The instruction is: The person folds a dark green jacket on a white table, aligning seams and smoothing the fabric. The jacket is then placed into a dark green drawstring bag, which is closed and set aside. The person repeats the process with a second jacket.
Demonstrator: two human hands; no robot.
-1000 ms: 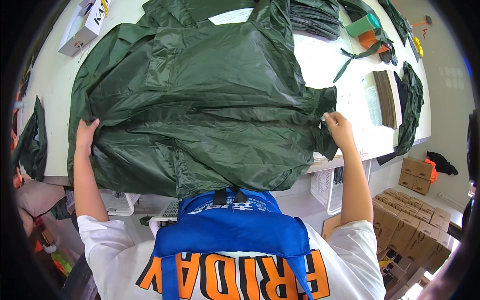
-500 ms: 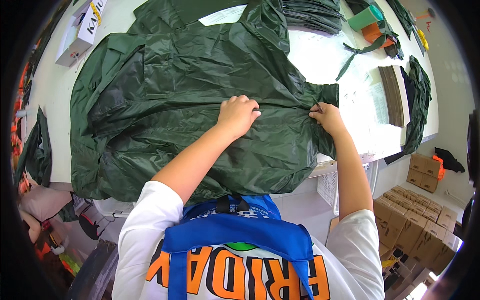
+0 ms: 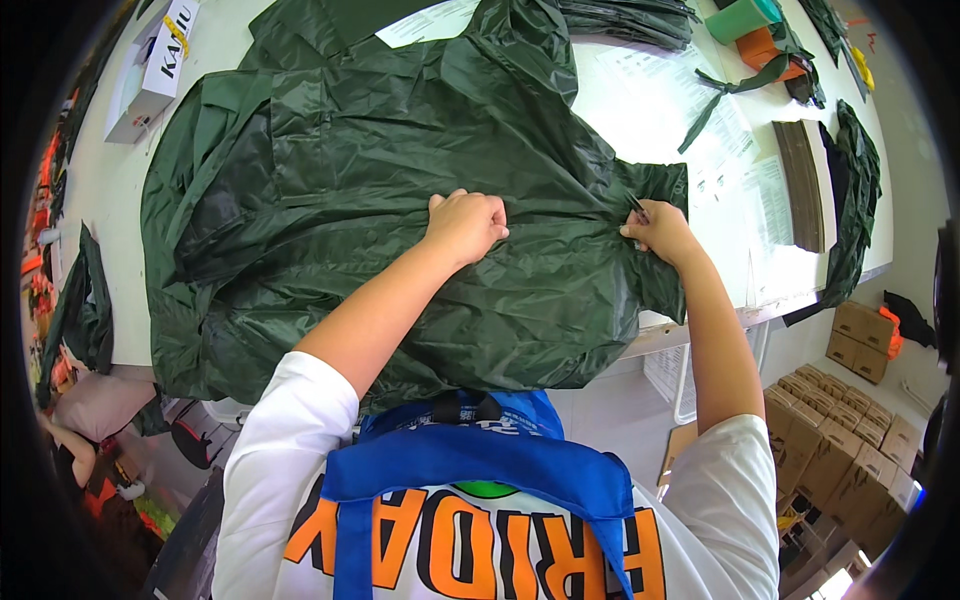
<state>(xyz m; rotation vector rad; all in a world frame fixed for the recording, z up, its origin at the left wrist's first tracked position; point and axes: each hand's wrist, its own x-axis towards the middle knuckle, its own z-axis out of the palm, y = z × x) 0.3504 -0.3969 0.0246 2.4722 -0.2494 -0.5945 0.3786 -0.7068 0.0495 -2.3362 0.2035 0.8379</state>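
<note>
A dark green, shiny jacket (image 3: 420, 130) lies spread and wrinkled across the white table in front of me. My left hand (image 3: 467, 228) is closed, fingers curled and pressing on the fabric near the middle. Near the right end, where the cloth gathers toward a narrower band (image 3: 668, 185), my right hand (image 3: 660, 232) pinches the fabric. A small, dark pointed tool (image 3: 634, 204) sticks out between its thumb and fingers; the palm hides the rest. Folds run taut between the two hands.
Folded dark green pieces (image 3: 630, 22) are stacked at the back. A green cylinder (image 3: 742, 20), brown cardboard sheets (image 3: 798, 185) and printed papers (image 3: 725, 110) lie on the right. A white box (image 3: 155, 75) stands far left. Cartons (image 3: 830, 430) are stacked on the floor at right.
My left hand has shifted slightly left and its fingers have curled in more. The right hand stays at the gathered end, with the dark tool showing more clearly. The view has shifted slightly.
</note>
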